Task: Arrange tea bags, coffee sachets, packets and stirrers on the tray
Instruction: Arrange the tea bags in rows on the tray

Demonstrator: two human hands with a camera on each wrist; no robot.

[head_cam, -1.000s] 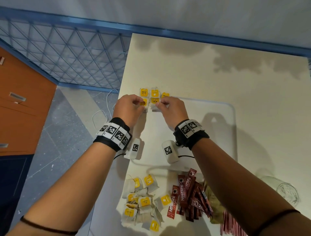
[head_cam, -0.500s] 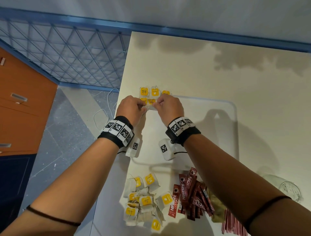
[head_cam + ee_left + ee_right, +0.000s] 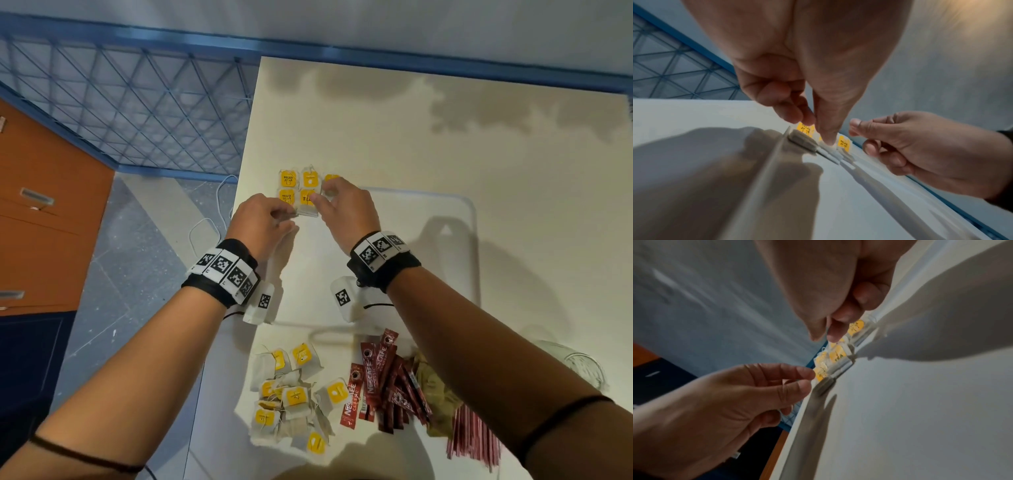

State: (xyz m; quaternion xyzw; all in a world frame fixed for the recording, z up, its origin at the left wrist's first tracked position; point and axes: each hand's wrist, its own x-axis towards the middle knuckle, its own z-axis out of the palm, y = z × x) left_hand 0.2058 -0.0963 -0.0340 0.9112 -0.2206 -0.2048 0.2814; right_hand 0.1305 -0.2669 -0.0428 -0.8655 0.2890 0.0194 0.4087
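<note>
Lining tray [image 3: 469,219]: five tea bags [image 3: 307,179]

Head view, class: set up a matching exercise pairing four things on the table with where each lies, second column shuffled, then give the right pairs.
Column one:
1. arranged tea bags
2. loose tea bag pile
3. red coffee sachets
4. bundle of stirrers

Column two:
A. nearest table edge, furthest right of the supplies
B. far left corner of the tray, at the fingertips of both hands
C. off the tray, near left part of the table
D. off the tray, between the loose pile and the brown packets

Pairs: 1-B, 2-C, 3-D, 4-A
</note>
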